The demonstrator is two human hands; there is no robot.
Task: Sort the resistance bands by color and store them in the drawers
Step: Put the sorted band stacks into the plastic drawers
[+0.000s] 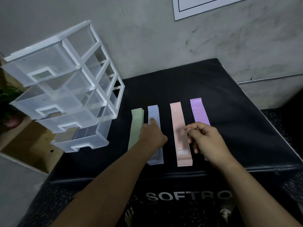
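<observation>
Looking down from the head view, you have four stacks of bands side by side on the black pad (237, 120): green stack (136, 126), blue stack (154, 113), pink stack (177, 118) and purple stack (199, 112). With one colour to each, the sorting looks done and the storing remains. Each stack lies flat, its long axis running away from you towards the wall, parallel to its neighbours and apart from them. Your left hand (152, 136) rests on the blue stack, forefinger (153, 122) straight along it, probably steadying it before a lift. Your right hand (208, 141) hovers over the pink and purple stacks, fingers loosely curled and seemingly holding nothing. The drawer unit (65, 89) stands at the pad's left edge, its four drawers pulled out in steps, likely one per colour.
</observation>
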